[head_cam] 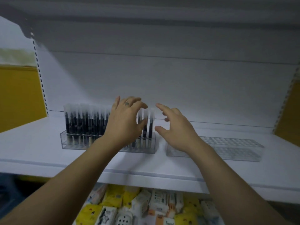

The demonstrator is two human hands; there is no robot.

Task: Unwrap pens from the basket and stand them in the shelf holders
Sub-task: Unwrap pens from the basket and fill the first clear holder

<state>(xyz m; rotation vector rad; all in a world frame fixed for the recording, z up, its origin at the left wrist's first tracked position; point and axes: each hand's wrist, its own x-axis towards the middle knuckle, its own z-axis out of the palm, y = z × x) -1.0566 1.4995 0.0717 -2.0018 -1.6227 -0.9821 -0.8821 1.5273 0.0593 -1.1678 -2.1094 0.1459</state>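
A clear acrylic pen holder (73, 144) stands on the white shelf (32, 143), packed with upright dark pens (84, 120) that have frosted caps. My left hand (125, 124) reaches over the holder's right part, fingers spread and loosely bent around the tops of the rightmost pens (150, 124); whether it grips one is unclear. My right hand (175, 132) hovers just right of that holder, fingers spread, holding nothing. A second clear holder (235, 148), with no pens in it, lies to the right. The basket is out of view.
The shelf's front edge (146, 174) runs across the middle. Below it lies a lower level with several yellow and white packaged goods (146, 207). Yellow side panels (17, 98) flank the shelf; a perforated upright (40, 75) stands at the left.
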